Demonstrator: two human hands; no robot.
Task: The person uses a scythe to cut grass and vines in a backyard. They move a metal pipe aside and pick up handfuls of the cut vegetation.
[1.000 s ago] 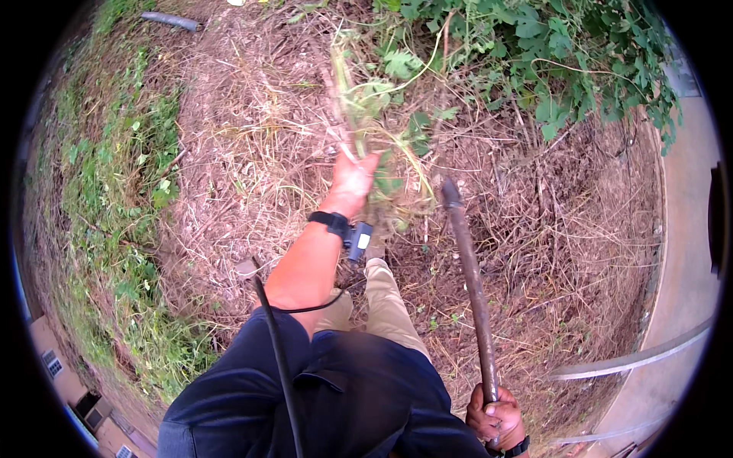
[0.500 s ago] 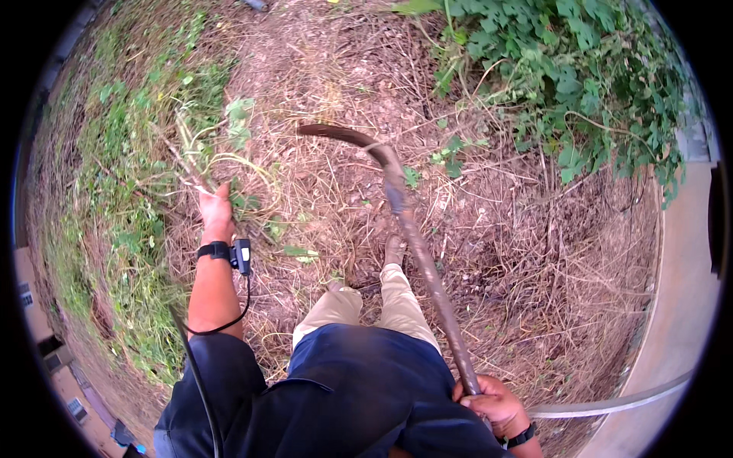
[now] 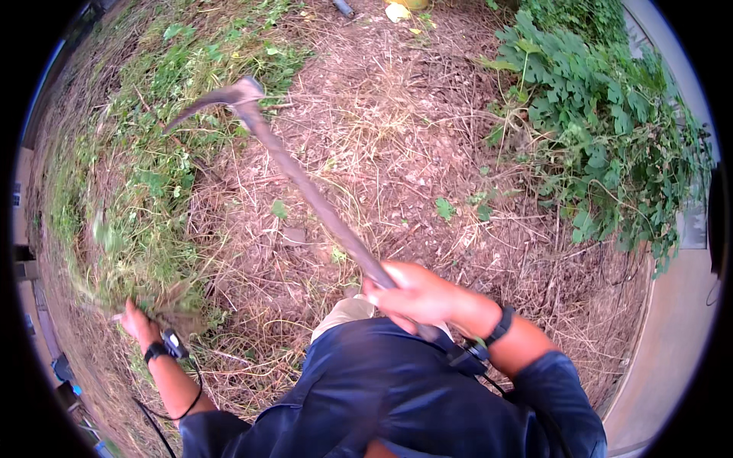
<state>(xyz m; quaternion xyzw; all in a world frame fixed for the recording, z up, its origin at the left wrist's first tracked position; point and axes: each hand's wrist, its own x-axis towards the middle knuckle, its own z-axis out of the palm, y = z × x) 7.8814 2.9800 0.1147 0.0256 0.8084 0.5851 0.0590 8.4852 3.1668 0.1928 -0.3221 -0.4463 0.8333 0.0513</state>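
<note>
My right hand (image 3: 416, 294) is closed around the brown handle of a long sickle (image 3: 309, 191), in front of my body. The handle slants up to the left, and its curved blade hangs over the weeds at the upper left. My left hand (image 3: 140, 324) is stretched far out to the left, low over the cut greenery. Blurred plant stems (image 3: 179, 305) lie right beside it. Motion smears its fingers, so whether they grip the stems does not show.
A dense leafy vine (image 3: 603, 145) stands at the right beside a pale concrete strip (image 3: 664, 320). Green weeds (image 3: 153, 183) cover the left side. Dry stalks and litter (image 3: 366, 153) spread across the middle. A dark pipe-like piece (image 3: 343, 8) lies at the far edge.
My left hand has swung outward and back to the left from the pulled stems' earlier place. My right hand has come up to the middle, and the sickle's blade has swung left.
</note>
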